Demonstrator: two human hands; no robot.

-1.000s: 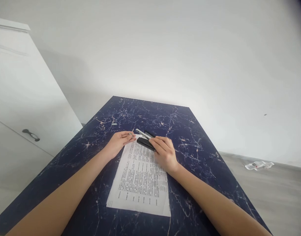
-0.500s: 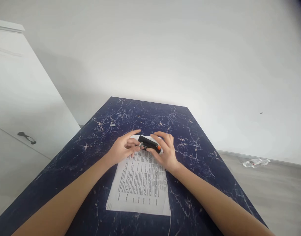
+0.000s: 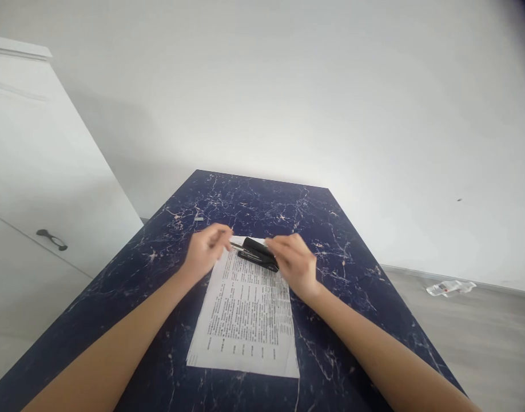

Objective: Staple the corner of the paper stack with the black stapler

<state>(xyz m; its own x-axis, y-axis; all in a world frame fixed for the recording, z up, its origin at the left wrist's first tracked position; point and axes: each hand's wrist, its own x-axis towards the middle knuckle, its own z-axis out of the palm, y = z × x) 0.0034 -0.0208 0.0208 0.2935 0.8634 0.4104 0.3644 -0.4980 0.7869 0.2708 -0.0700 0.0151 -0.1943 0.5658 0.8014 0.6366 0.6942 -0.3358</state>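
Observation:
A black stapler point(image 3: 259, 256) lies slantwise over the top part of a stack of printed paper sheets point(image 3: 245, 320). From its left end a thin metal piece sticks out towards my left hand point(image 3: 206, 250), whose fingers are pinched at its tip. My right hand point(image 3: 295, 262) is closed around the stapler's right end and covers that end. Both hands are slightly blurred, so the exact finger contact is hard to see.
A small grey strip point(image 3: 198, 218) rests on the dark blue marbled table point(image 3: 254, 200), beyond my left hand. A white cabinet point(image 3: 43, 154) stands to the left. Clear plastic bottles point(image 3: 450, 288) lie on the floor at the right, by the wall.
My left hand has drawn back to the left from the stapler and its fingers have closed into a pinch. My right hand now covers the stapler's orange end.

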